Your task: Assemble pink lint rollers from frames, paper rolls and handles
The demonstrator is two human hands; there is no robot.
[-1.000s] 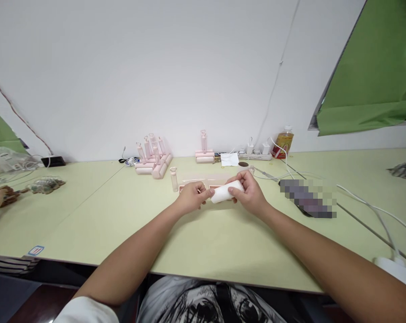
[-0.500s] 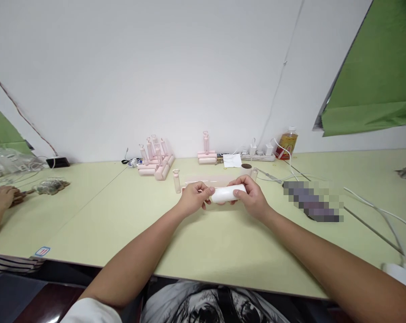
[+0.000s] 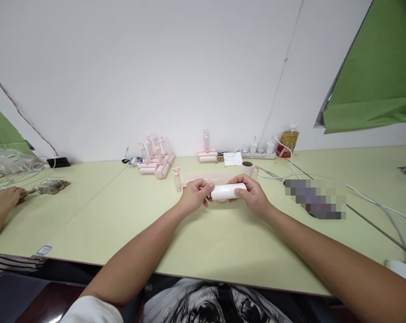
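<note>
Between my hands a white lint roller roll (image 3: 223,192) lies sideways, just above the table. My left hand (image 3: 196,196) pinches its left end with thumb and fingers. Around the right end my right hand (image 3: 249,193) is closed, thumb on the near face. Just behind my hands is a long pale pink translucent piece (image 3: 211,177), partly covered by them. A small pink capped tube (image 3: 177,180) stands left of it. On the right stand an upright cardboard-cored roll (image 3: 246,168) and a clear pink tube (image 3: 255,172).
Several pink lint rollers (image 3: 155,167) are grouped at the back left, another (image 3: 207,156) at the back middle. A power strip (image 3: 258,155), white paper (image 3: 233,158) and drink bottle (image 3: 288,141) line the wall. Cables cross the right side. A co-worker's hand (image 3: 6,197) is far left.
Both hands keep hold of the white roll; my left fingers have shifted slightly at its left end. The view has moved a little.
</note>
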